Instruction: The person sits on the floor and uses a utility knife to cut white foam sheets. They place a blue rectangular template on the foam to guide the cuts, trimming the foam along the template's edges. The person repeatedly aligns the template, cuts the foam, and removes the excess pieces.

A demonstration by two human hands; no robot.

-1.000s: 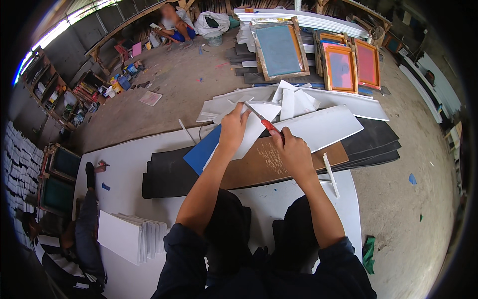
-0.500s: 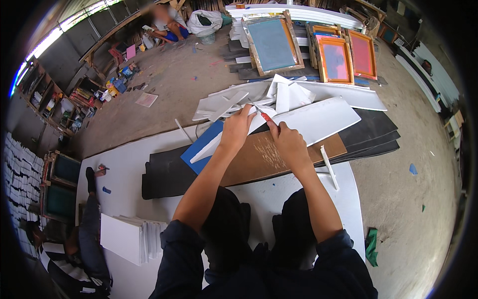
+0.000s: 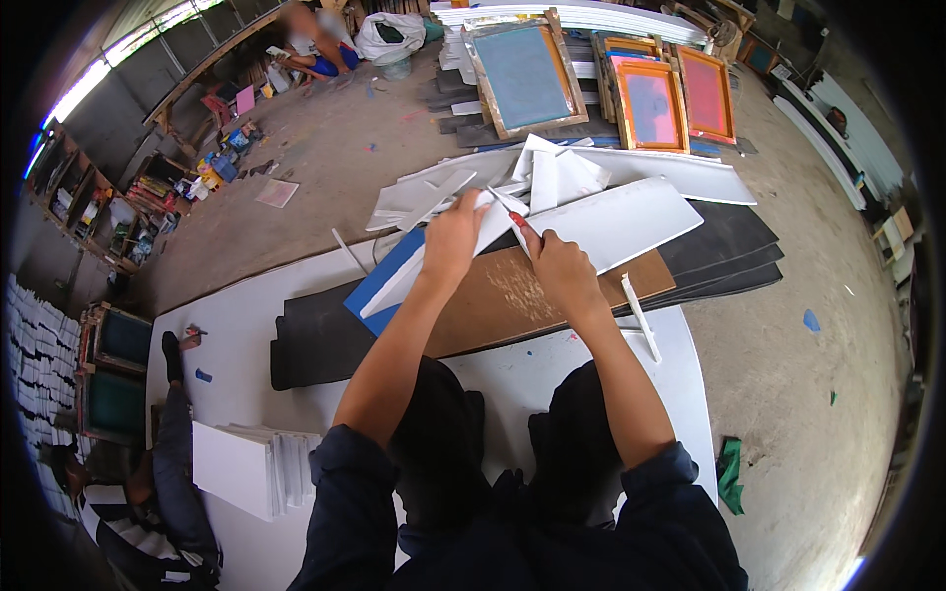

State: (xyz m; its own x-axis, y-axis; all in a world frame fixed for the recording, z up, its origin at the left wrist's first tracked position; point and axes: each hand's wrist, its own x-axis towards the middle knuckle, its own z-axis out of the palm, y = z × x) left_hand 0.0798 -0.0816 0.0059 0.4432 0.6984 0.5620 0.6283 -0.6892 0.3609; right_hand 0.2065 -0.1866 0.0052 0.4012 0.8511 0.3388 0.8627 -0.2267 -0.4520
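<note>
My right hand (image 3: 566,271) is closed around the red handle of a knife (image 3: 518,220), whose thin blade points up and to the left. My left hand (image 3: 450,236) grips the far end of a long white foam board piece (image 3: 402,284), close to the blade. Whether the blade touches the piece is hard to make out. Under it lie a blue sheet (image 3: 357,300) and a scratched brown board (image 3: 473,313) on black sheets (image 3: 310,340). A wider white board (image 3: 636,225) rests beside my right hand, and white offcuts (image 3: 564,179) are heaped beyond.
Framed screens (image 3: 524,84) lean at the back. A stack of white boards (image 3: 232,463) stands at lower left, near another person's outstretched leg (image 3: 179,443). A narrow white strip (image 3: 641,317) lies to my right. Another person (image 3: 320,44) sits far off.
The whole view has shifted slightly, so the scene sits a little more to the left and higher. Both hands keep their holds, with the knife still near the white piece's far end.
</note>
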